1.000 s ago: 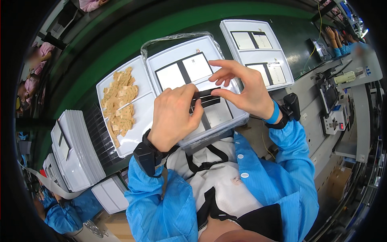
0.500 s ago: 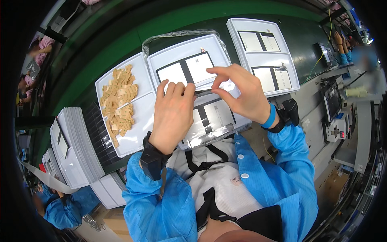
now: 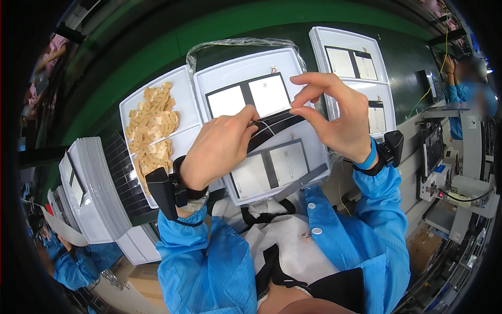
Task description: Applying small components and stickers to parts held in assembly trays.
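Note:
Between my two hands stretches a glossy black strip (image 3: 274, 127) with a pale line across it. My left hand (image 3: 218, 144) is closed on its left end, thumb and forefinger pinched. The strip's right end is in a thumb-and-finger pinch of my right hand (image 3: 337, 112). Just beyond it lies a flat white panel with black edging (image 3: 267, 95) and a small wired connector, in a white plastic tray (image 3: 222, 72). A second such panel (image 3: 288, 162) sits in the near half of that tray, below the strip. A dark grey strip (image 3: 302, 181) lies over the tray's near edge.
Left of the tray, another white tray (image 3: 189, 107) holds a heap of tan paper tabs (image 3: 157, 118). Stacked white trays (image 3: 97, 183) and a black gridded sheet (image 3: 123, 175) stand farther left. A tray with more panels (image 3: 384, 68) is at right. Other people work at both sides.
The black strip now shows broadside between my hands. My left hand has turned, its knuckles lower, and my right hand has moved slightly right. The view has shifted a little.

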Motion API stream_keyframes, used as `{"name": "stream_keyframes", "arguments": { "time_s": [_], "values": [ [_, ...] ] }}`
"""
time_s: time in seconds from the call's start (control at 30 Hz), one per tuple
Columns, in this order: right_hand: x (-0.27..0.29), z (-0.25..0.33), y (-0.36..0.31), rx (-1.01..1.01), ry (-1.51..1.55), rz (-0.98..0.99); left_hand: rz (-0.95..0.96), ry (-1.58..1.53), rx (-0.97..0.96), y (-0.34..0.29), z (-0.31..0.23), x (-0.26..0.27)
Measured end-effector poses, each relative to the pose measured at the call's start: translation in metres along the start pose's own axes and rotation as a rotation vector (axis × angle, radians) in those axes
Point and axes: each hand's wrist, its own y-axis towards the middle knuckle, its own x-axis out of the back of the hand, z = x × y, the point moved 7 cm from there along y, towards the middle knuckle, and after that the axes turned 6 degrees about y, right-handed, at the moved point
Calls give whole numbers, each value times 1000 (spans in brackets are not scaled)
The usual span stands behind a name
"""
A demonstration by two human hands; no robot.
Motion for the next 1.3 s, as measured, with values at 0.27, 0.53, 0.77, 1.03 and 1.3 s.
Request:
{"name": "stream_keyframes", "arguments": {
  "time_s": [0.27, 0.53, 0.77, 1.03, 1.3],
  "values": [
    [1, -12, 21, -74, 10, 28, 75, 40, -23, 15, 8, 4],
    [34, -32, 39, -181, 140, -58, 53, -73, 37, 17, 35, -9],
    [-30, -151, 37, -489, 283, 180, -308, 256, -69, 44, 26, -18],
    [-53, -172, 27, -621, 339, 200, -458, 283, -49, 42, 44, -25],
    [-51, -165, 30, -675, 226, 198, -426, 347, -59, 43, 43, -25]
  ]
}}
